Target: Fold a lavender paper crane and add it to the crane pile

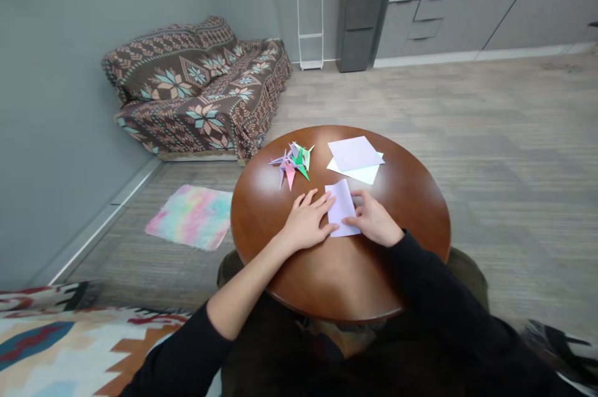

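A purple sheet of paper, folded to a narrow rectangle, lies on the round brown table. My left hand rests flat with spread fingers, its fingertips on the paper's left edge. At the right edge, my right hand grips the paper between thumb and fingers. Several folded paper cranes in purple, pink and green stand close together beyond my left hand. Behind the folded paper, a flat purple sheet lies over a pale green sheet.
Beyond the table at the left is a sofa with a patterned cover. A fluffy pastel mat lies on the floor left of the table. Grey kitchen cabinets and a tall grey fridge stand at the back.
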The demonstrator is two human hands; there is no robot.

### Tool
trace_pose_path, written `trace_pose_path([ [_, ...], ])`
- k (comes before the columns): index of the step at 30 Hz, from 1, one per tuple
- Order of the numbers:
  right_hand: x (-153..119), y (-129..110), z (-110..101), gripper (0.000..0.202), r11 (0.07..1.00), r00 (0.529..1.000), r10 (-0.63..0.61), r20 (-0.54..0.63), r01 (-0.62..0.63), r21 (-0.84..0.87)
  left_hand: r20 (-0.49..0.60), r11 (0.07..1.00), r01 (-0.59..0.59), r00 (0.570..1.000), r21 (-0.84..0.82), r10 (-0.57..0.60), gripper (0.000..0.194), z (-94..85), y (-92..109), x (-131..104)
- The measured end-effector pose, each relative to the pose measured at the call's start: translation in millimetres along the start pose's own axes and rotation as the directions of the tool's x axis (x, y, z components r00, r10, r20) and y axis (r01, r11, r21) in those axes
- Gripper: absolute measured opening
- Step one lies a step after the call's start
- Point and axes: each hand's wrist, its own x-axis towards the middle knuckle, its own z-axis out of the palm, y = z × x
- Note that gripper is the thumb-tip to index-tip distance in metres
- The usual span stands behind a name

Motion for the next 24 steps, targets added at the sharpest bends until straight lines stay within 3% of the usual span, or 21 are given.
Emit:
trace_pose_path([
  [24, 1.4, -3.2, -2.5, 0.067, 1.0, 1.0, 0.001, 0.007, -0.001, -0.024, -0.007, 1.0, -0.022, 1.0, -0.002, 0.022, 0.075, 3.3, -2.5, -0.6],
])
